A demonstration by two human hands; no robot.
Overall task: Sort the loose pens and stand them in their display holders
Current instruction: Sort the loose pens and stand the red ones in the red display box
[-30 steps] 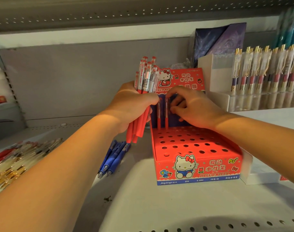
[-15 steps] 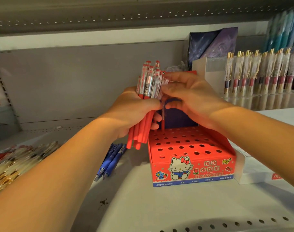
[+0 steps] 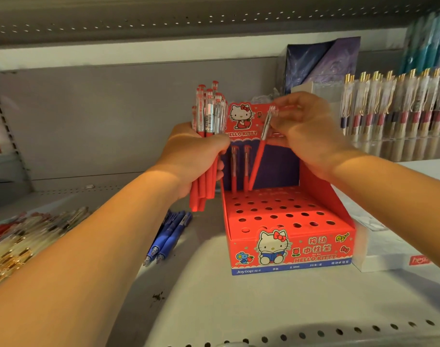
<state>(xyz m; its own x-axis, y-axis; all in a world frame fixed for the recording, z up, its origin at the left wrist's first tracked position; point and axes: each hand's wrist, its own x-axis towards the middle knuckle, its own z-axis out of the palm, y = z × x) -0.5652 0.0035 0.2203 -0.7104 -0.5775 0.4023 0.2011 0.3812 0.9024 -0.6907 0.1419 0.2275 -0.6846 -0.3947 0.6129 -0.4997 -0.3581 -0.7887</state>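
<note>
Right hand point(image 3: 311, 131) pinches tilted red pen point(image 3: 260, 156) over holder point(image 3: 289, 246); left hand point(image 3: 196, 156) grips bundle point(image 3: 206, 113)

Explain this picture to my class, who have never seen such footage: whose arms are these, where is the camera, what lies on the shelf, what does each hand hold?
There is no machine: a person wears one camera on the head, looking down at their own arms. The left hand grips a bundle of red pens upright. The right hand pinches a single red pen, tilted, its tip at the back row of the red display box, beside two pens already standing there. The box stands on a pale shelf. Left of it lie blue pens, and further left a loose pile of mixed pens. At right, gold-clipped pens fill a clear holder.
</note>
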